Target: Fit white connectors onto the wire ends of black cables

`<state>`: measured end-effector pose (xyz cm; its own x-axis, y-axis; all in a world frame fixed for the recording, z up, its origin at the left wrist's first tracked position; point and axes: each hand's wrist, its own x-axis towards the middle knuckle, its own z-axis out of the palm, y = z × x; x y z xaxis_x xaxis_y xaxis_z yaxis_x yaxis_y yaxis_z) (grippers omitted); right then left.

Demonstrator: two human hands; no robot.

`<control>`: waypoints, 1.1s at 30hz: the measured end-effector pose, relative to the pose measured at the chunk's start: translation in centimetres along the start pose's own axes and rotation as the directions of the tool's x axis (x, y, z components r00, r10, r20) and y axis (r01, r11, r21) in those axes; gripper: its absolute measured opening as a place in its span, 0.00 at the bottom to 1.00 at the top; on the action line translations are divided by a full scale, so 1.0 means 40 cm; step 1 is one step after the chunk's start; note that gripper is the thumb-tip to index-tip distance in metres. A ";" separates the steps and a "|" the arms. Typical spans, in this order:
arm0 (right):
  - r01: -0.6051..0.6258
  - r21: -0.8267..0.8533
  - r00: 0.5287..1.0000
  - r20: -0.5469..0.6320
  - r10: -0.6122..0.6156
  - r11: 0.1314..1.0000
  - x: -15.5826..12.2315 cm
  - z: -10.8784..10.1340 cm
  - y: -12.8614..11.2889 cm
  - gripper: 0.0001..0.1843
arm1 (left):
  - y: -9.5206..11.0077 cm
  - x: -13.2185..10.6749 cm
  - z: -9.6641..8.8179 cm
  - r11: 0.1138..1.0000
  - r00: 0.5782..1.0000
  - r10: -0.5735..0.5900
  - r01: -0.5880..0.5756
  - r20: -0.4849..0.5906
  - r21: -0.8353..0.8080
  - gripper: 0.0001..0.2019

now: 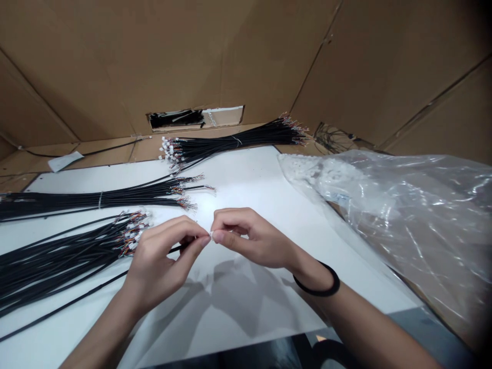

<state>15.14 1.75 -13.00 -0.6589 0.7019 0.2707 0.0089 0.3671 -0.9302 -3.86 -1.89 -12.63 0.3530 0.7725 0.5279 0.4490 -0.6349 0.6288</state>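
Head cam view: the left hand (163,261) is pinched shut on a black cable (179,248), and the right hand (249,238) has a tight grip at its end, with the tiny white connector (211,235) right between the fingertips. More bundled cables (96,200) lie just left on the white worktop (238,174).

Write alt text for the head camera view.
The left hand and right hand pinch a small white connector over a white board, beside bundled black wires and a clear plastic bag.
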 end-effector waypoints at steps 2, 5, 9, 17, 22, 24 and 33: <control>-0.021 0.044 1.000 -0.018 0.022 0.999 0.000 0.000 0.000 0.18 | -0.002 -0.001 -0.002 0.996 0.997 -0.062 0.060 -0.033 -0.068 0.03; -0.058 0.068 0.995 -0.071 0.063 0.996 0.000 0.000 0.002 0.18 | -0.007 -0.004 -0.003 0.962 0.983 -0.167 0.146 -0.076 -0.230 0.05; -0.104 0.036 0.987 -0.116 0.108 0.994 0.001 -0.001 0.005 0.19 | -0.011 -0.007 0.001 0.933 0.979 -0.180 0.137 -0.101 -0.332 0.09; -0.156 0.070 0.971 -0.172 0.166 0.985 0.002 0.006 0.008 0.17 | -0.012 -0.004 0.005 0.960 0.982 -0.129 0.089 -0.138 -0.266 0.08; -0.218 0.124 0.950 -0.200 0.240 0.968 0.001 0.010 0.007 0.17 | -0.009 -0.004 0.005 0.989 0.986 -0.034 0.009 -0.164 -0.151 0.09; -0.248 0.160 0.944 -0.184 0.275 0.956 0.002 0.011 0.007 0.17 | -0.007 -0.004 0.007 0.995 0.985 0.014 -0.031 -0.170 -0.098 0.09; -0.353 0.234 0.914 -0.122 0.388 0.906 0.002 0.015 -0.002 0.19 | -0.001 -0.002 0.011 0.991 0.986 0.074 -0.089 -0.148 -0.095 0.12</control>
<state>14.62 1.43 -13.06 -0.5066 0.8582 -0.0829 0.0645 -0.0581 -0.9962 -3.56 -1.94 -12.94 0.2602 0.7124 0.6518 0.3355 -0.6997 0.6308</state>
